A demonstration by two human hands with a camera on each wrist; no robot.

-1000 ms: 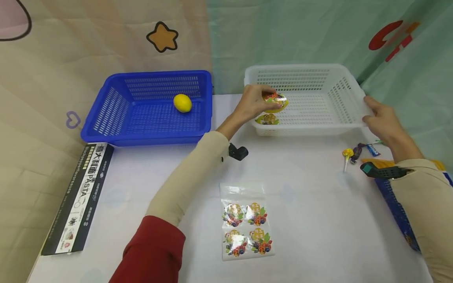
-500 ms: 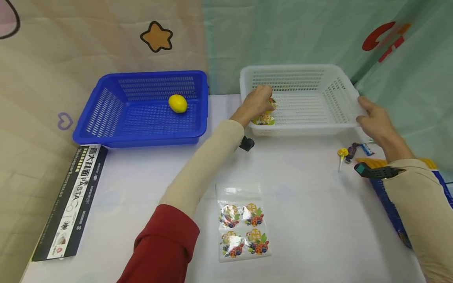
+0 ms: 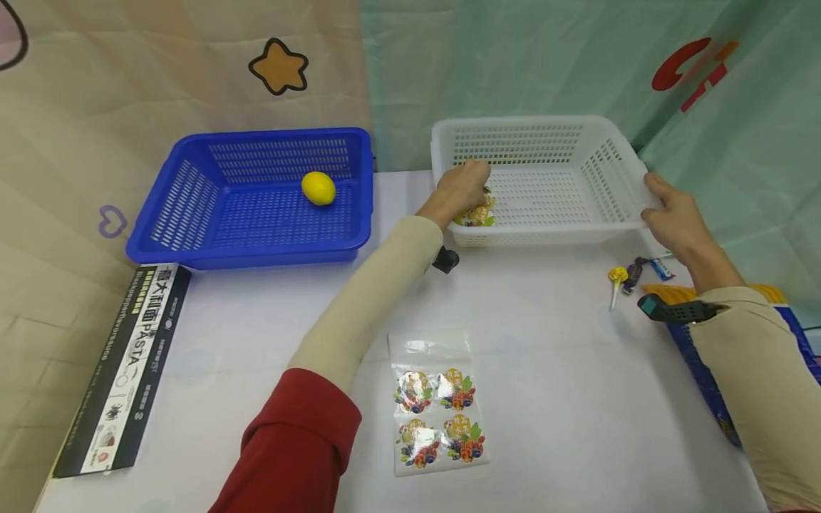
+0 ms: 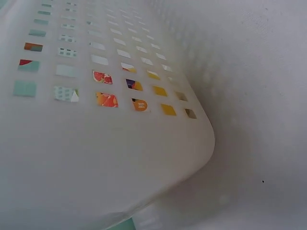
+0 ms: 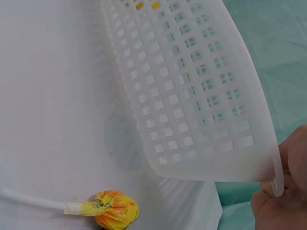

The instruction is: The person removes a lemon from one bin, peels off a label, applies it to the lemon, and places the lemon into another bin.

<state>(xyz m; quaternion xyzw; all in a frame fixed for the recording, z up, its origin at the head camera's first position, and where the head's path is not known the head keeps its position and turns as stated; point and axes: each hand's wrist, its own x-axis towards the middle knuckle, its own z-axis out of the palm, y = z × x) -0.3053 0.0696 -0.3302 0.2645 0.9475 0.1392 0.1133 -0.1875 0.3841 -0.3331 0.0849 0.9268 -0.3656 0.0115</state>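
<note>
My left hand reaches down inside the left end of the white basket. Its fingers curl downward at a small fruit-printed packet by the basket's near left corner; the fingertips are hidden under the hand. Through the wall holes in the left wrist view, red and orange fruit prints of the packet show. At the basket's right end, my right hand grips the rim, thumb on one side and fingers on the other. The right wrist view shows that hand at the rim's corner.
A blue basket holding a lemon stands left. A black pasta box lies before it. A clear bag with fruit prints lies in front. Right are a lollipop, wrapped candies and a blue bag.
My left hand has lowered the fruit-printed packet into the white basket's left end, and its fingers have turned downward out of sight. My right hand keeps its grip on the rim.
</note>
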